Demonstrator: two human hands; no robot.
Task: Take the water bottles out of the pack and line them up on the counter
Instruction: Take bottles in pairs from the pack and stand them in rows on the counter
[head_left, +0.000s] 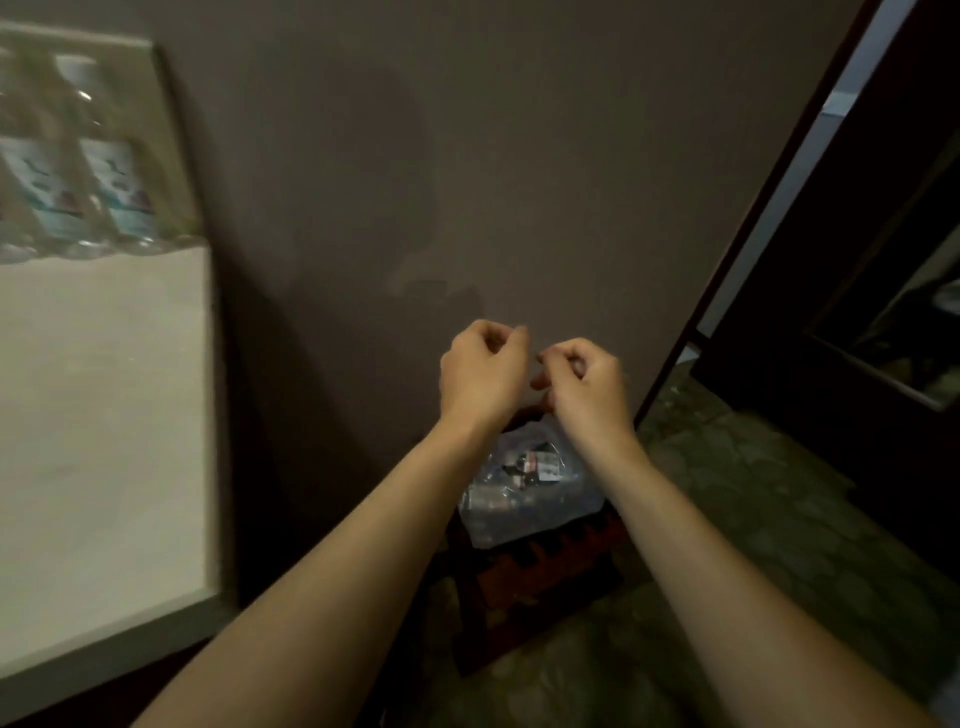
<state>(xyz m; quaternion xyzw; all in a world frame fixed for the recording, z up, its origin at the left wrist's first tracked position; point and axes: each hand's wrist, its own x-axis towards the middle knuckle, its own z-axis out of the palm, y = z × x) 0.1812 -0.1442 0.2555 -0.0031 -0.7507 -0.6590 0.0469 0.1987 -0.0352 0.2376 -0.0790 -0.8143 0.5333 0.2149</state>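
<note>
A torn clear plastic pack (524, 493) with water bottles inside sits on a red stool (535, 577) on the floor, below the grey wall. My left hand (480, 371) and my right hand (584, 382) are held close together just above the pack's open top. Both have curled fingers pinching at the thin clear wrap, which rises between my wrists; the film at the fingertips is barely visible. Several bottles (78, 182) with pale blue labels stand in a row at the back of the white counter (104, 415) on the left.
The counter's front edge and right edge lie left of my left forearm. A dark door frame (769, 218) and dark furniture with a glass panel (893, 312) stand at the right. Patterned green floor (753, 519) surrounds the stool.
</note>
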